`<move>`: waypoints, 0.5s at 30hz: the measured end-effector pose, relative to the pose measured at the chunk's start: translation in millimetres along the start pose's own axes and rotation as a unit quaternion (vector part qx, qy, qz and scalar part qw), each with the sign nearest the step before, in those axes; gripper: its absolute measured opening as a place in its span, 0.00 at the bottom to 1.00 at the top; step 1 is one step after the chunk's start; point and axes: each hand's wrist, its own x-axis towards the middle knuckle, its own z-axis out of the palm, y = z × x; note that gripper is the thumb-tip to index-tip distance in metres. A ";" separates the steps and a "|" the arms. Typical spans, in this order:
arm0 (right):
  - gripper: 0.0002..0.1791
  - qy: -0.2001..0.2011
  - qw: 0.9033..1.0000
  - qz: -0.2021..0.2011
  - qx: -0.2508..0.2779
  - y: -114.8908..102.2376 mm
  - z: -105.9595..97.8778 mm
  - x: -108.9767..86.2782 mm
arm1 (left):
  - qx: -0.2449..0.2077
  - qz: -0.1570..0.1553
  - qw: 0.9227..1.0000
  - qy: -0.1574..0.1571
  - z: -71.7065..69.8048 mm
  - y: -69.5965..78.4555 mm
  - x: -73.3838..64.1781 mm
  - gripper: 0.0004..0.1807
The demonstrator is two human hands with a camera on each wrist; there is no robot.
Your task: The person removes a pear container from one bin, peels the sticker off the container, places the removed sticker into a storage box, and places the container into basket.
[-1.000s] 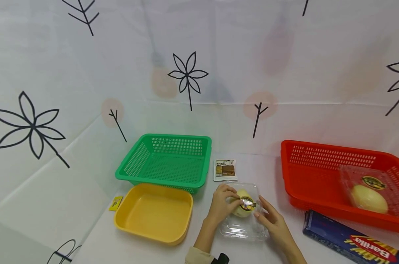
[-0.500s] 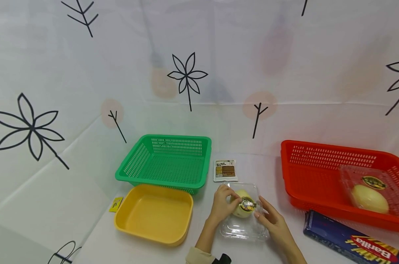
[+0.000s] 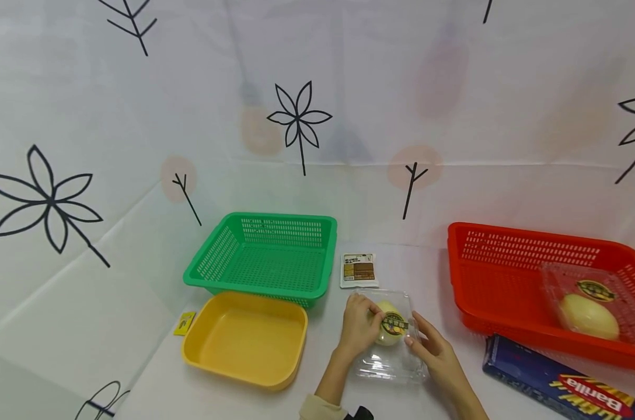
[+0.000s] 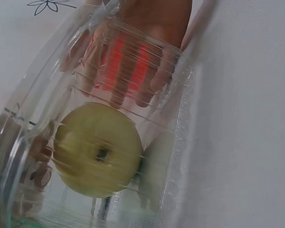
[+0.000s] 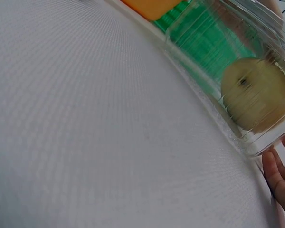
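Note:
A clear plastic clamshell box [image 3: 388, 367] lies on the white table, with a round pale yellow fruit [image 4: 97, 142] inside, pear-like with a dark spot at its end. On its lid is a dark oval sticker [image 3: 394, 325]. My left hand [image 3: 360, 326] has curled fingers at the sticker's left edge and appears to pinch it; the thumb is mostly hidden. With the thumb on the lid and fingers along the side, my right hand [image 3: 437, 353] holds the box's right edge. In the left wrist view, fingers show blurred through the plastic.
Behind the box lies a flat brown-and-white packet [image 3: 358, 270]. To the left stand a green basket [image 3: 260, 294] and a yellow tub [image 3: 244, 373], beside a small yellow sachet [image 3: 184, 323]. A red basket [image 3: 485, 318] with another boxed fruit and a blue Barilla pasta box [image 3: 538, 373] are at right.
My left hand has shifted slightly right and turned a little at the sticker, which now shows less glare. The right hand and the box have hardly moved.

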 end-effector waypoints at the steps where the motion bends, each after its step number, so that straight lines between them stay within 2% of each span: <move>1: 0.32 0.000 1.000 -0.002 0.000 -0.1 -0.2 0.2 | 0.003 0.005 1.000 0.004 0.6 -0.2 -0.6 0.06; 5: 0.32 0.001 1.000 -0.006 0.003 0.2 -0.3 0.5 | 0.009 0.013 1.000 0.017 0.9 0.5 -2.0 0.06; 9: 0.32 0.003 1.000 -0.012 0.002 1.8 -0.1 1.1 | -0.002 -0.007 1.000 0.025 0.1 2.8 -2.9 0.06; 12: 0.32 0.005 1.000 -0.016 0.004 2.2 0.3 1.7 | -0.005 -0.025 0.999 0.020 -0.9 4.6 -4.1 0.08; 15: 0.32 0.007 1.000 -0.027 0.013 3.0 1.3 1.8 | 0.001 -0.029 1.000 0.010 -2.2 5.3 -5.1 0.07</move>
